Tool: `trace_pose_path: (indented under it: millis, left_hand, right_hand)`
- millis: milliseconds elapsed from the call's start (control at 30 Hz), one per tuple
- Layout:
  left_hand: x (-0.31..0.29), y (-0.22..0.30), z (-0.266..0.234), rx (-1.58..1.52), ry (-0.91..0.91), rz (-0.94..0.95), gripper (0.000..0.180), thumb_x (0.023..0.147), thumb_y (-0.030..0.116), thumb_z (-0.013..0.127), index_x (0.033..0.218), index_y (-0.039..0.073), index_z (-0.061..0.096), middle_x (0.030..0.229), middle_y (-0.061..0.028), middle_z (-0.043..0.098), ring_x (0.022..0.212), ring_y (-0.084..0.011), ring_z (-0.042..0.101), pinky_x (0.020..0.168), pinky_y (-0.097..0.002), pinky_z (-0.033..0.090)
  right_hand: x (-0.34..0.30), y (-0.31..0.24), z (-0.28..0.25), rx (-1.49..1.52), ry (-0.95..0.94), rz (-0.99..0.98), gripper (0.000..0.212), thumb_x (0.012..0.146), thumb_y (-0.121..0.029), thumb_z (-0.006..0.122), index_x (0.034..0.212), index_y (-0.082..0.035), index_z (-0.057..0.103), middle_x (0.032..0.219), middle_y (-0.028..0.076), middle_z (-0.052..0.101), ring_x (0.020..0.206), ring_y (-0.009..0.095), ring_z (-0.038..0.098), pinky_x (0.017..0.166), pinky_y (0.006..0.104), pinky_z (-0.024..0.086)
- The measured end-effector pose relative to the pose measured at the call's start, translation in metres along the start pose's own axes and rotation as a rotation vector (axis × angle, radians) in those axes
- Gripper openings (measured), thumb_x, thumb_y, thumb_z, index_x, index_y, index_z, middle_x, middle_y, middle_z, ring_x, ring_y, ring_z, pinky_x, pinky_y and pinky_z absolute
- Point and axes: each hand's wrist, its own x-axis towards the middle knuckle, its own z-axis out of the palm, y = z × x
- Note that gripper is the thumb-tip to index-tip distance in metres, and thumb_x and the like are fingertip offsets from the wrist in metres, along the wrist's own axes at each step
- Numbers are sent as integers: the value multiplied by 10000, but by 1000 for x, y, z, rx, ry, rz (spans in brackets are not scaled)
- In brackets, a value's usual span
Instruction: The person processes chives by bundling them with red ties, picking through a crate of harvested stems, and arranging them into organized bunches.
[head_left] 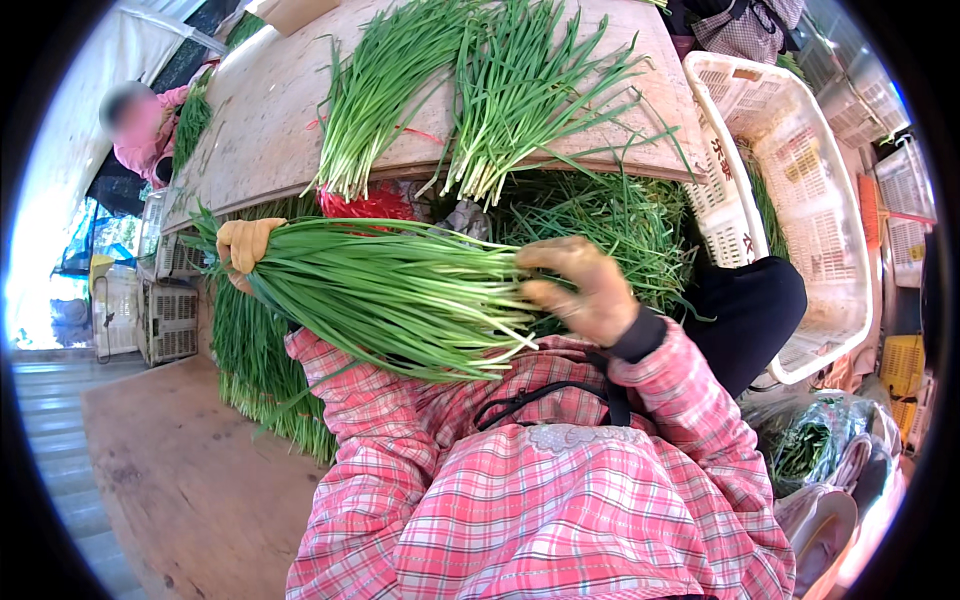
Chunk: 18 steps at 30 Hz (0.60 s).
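Observation:
A large bunch of garlic chives [390, 290] lies crosswise in front of my chest, leaves to the left and pale stem ends to the right. Wrapped round its leafy end is my left hand [245, 248], in a tan glove. My right hand [585, 290], also gloved, is at the pale ends, with thumb and fingers apart and the fingertips by the outermost stems. Whether it touches a stem is hard to make out. Two more chive bunches [395, 90] [525, 100] rest on the wooden board [255, 130] beyond, stems toward me.
Loose chives [610, 230] are heaped under the board's edge, beside red ties [370, 203]. More chives [265, 350] stand at my left, by a wooden panel [190, 470]. A white plastic crate [800, 150] is at the right. Another person [145, 135] sits at the far left.

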Motion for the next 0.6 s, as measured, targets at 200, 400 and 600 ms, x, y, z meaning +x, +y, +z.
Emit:
trace_pose_path:
  millis: [200,400,600]
  left_hand:
    - [2,11,3,58,18,-13,122,855,92,449,750,139,409,592,57,451,510,-60,395,579,-214,354]
    - [-7,38,-6,109,-1,-65,133,829,77,485,752,150,406,578,74,449,511,-61,392,663,-190,353]
    - [1,16,2,57,-76,-127,113,844,109,457,752,156,412,557,82,438,529,-69,405,678,-194,334]
  right_hand:
    - [-13,-10,28,112,54,86,70,782,-74,667,832,-33,640,771,105,639,705,266,618,637,336,490]
    - [-44,25,-17,-437,39,223,93,726,-136,688,710,-72,623,645,78,608,608,268,607,551,362,480]
    - [-12,-4,-23,-321,8,62,173,688,-146,736,827,-79,656,760,100,608,687,280,605,639,368,487]
